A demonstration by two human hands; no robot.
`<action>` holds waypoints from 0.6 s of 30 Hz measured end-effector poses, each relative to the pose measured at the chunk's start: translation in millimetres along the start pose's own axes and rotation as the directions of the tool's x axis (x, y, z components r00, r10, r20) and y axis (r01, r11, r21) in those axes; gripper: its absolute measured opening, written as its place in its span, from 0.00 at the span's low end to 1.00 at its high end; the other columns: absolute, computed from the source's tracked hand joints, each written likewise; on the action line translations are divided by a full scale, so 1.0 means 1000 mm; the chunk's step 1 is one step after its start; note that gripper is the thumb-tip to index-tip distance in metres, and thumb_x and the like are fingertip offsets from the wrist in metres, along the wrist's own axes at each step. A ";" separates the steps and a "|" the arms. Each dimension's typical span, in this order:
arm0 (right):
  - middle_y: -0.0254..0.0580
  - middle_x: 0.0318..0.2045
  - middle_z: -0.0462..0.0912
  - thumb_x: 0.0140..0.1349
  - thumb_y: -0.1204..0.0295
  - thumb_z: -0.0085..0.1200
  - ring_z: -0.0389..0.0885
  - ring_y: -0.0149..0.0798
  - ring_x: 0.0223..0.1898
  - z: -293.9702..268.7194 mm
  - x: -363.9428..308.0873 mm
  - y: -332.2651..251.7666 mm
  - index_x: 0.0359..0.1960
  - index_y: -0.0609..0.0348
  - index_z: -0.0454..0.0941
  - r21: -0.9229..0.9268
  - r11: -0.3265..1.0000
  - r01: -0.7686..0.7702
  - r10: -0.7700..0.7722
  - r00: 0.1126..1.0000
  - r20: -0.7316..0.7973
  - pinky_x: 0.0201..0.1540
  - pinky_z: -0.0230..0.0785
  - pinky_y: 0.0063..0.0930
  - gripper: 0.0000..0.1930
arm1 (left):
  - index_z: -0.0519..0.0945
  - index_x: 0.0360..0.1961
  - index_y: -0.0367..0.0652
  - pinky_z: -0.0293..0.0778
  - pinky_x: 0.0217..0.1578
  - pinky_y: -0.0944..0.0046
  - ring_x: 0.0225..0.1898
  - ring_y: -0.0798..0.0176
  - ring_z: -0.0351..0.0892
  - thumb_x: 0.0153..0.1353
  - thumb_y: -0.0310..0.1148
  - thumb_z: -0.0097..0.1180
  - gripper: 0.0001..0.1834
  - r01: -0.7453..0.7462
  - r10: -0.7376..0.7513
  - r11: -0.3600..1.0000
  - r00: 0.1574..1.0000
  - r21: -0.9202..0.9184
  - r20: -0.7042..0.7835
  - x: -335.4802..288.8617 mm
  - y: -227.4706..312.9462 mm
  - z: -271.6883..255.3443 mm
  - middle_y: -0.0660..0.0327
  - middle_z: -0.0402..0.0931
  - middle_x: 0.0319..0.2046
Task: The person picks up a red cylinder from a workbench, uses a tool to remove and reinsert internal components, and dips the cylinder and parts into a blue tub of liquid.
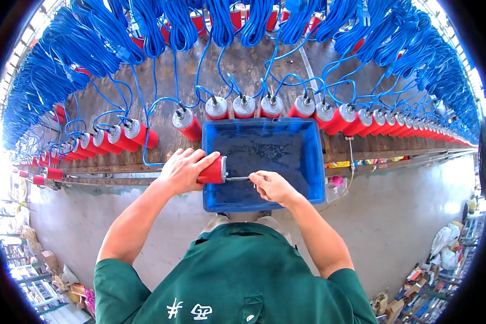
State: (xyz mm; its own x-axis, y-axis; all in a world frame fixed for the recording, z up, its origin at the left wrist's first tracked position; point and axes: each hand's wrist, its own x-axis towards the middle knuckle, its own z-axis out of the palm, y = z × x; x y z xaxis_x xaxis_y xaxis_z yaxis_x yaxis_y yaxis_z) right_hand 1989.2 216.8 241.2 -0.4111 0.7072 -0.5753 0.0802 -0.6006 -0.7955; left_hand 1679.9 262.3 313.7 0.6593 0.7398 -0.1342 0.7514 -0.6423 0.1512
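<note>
My left hand (182, 170) is wrapped round a red cylinder (213, 171) with a metal end cap, lying on its side over the left rim of a blue plastic tub (258, 206). The capped end faces right. From that cap a thin metal rod-like tool (237, 179) runs across to my right hand (274, 187), whose fingers are closed on its other end. Whether the tool sits in the cap or only touches it is too small to tell. Dark, wet-looking surface shows at the bottom of the tub (254, 126).
Along the wooden bench edge (129, 168) stand several red cylinders (186, 127) with metal tops and blue cables. Bundles of coiled blue cable (221, 24) line the far side. Shelves with mixed goods (43, 281) stand at the lower left, and more goods (416, 278) lie lower right.
</note>
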 end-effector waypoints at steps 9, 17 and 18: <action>0.25 0.31 0.73 0.76 0.73 0.55 0.69 0.21 0.28 -0.001 -0.016 0.002 0.61 0.52 0.83 -0.031 0.953 0.301 -0.298 0.951 0.085 0.32 0.65 0.19 0.15 | 0.65 0.77 0.61 0.70 0.63 0.50 0.60 0.53 0.76 0.43 0.41 0.79 0.57 0.016 -0.016 0.999 1.000 -0.033 0.015 -0.001 -0.003 -0.002 0.61 0.76 0.57; 0.40 0.27 0.78 0.68 0.74 0.61 0.78 0.38 0.30 0.000 -0.018 -0.016 0.63 0.50 0.80 -0.516 0.763 0.388 -0.419 0.906 0.062 0.37 0.75 0.33 0.21 | 0.65 0.78 0.62 0.70 0.62 0.49 0.60 0.52 0.76 0.44 0.42 0.80 0.57 0.030 -0.030 0.999 1.000 -0.031 0.007 -0.003 -0.003 0.000 0.61 0.76 0.58; 0.41 0.28 0.80 0.66 0.73 0.62 0.81 0.41 0.32 -0.002 -0.015 -0.011 0.60 0.51 0.81 -0.693 0.593 0.410 -0.503 0.860 0.078 0.37 0.77 0.34 0.20 | 0.64 0.78 0.62 0.70 0.62 0.49 0.60 0.52 0.76 0.44 0.42 0.80 0.57 0.029 -0.029 0.999 1.000 -0.021 0.009 -0.003 -0.001 0.000 0.61 0.76 0.58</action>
State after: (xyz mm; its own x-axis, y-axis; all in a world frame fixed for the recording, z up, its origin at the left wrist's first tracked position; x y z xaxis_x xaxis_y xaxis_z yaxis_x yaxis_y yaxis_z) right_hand 1995.7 213.8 258.4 -0.4652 0.8816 -0.0796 0.5085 0.1926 -0.8393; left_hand 1676.9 261.1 314.2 0.6374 0.7562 -0.1476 0.7697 -0.6161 0.1674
